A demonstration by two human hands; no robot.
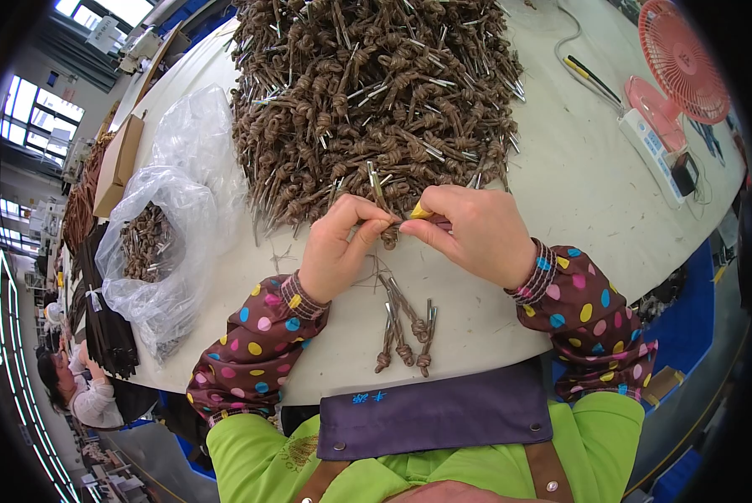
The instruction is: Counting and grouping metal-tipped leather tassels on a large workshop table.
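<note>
My left hand point(344, 242) pinches a brown knotted cord point(389, 240) between thumb and forefinger. That cord has shiny metal tips, which point away from me towards the pile. My right hand point(482, 229) is closed around a yellow-handled tool point(420, 212), mostly hidden by the fingers, and its thumb tip is close to the held cord. Just beyond both hands rises a large pile of similar knotted cords point(376, 107) with metal tips. Nearer to me, several finished-looking knotted cords point(405, 352) lie loose on the white tabletop point(476, 327), near stray thread ends point(369, 273).
On the left stands a clear plastic bag point(187, 226) with more knotted cords point(149, 245) inside, near a cardboard box point(118, 166) and black straps point(105, 308). At right are a pink fan point(684, 60), a power strip point(652, 157) and a yellow-and-black pen-like tool point(592, 78). A person point(87, 390) sits far left.
</note>
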